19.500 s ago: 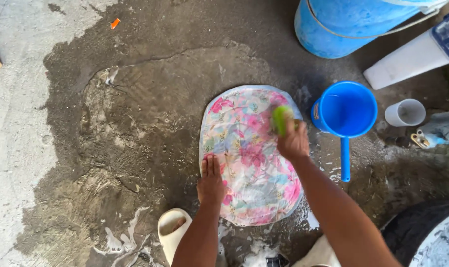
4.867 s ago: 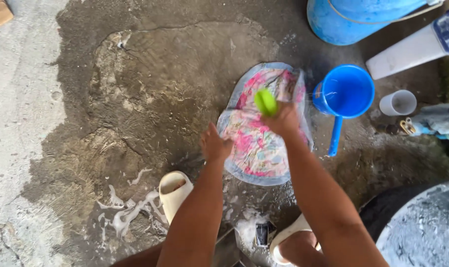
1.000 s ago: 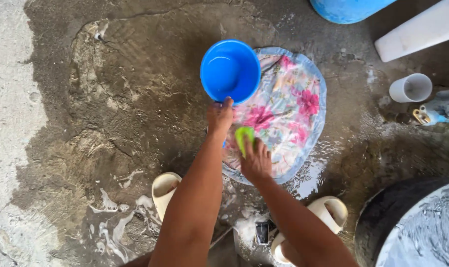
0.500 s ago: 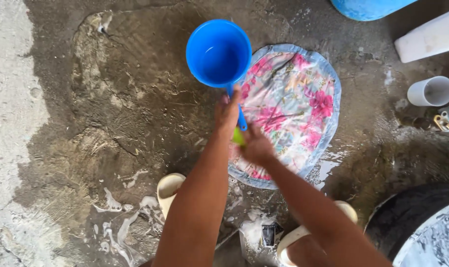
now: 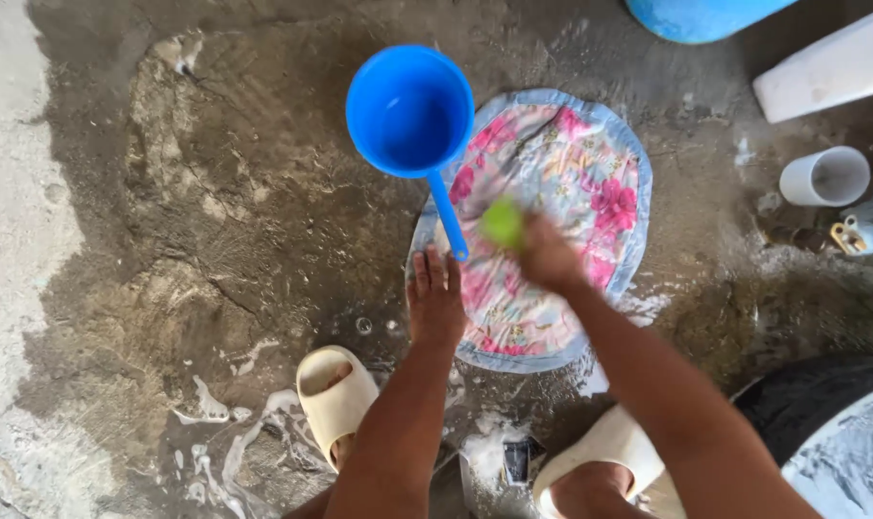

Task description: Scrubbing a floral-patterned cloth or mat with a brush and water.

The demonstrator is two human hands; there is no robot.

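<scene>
On the wet concrete floor (image 5: 215, 240), a flowery round cloth (image 5: 571, 183) is pinned flat by the left hand (image 5: 436, 303), fingers spread, while a green scrubber (image 5: 502, 221) is gripped in the right hand (image 5: 549, 255). A blue dipper (image 5: 409, 111) is parked on the cloth's edge, suds and beige slippers (image 5: 335, 389) nearby.

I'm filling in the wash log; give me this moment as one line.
left hand: flat on floral cloth edge | right hand: gripping green brush on cloth | blue dipper: set on wet floor, unheld
</scene>
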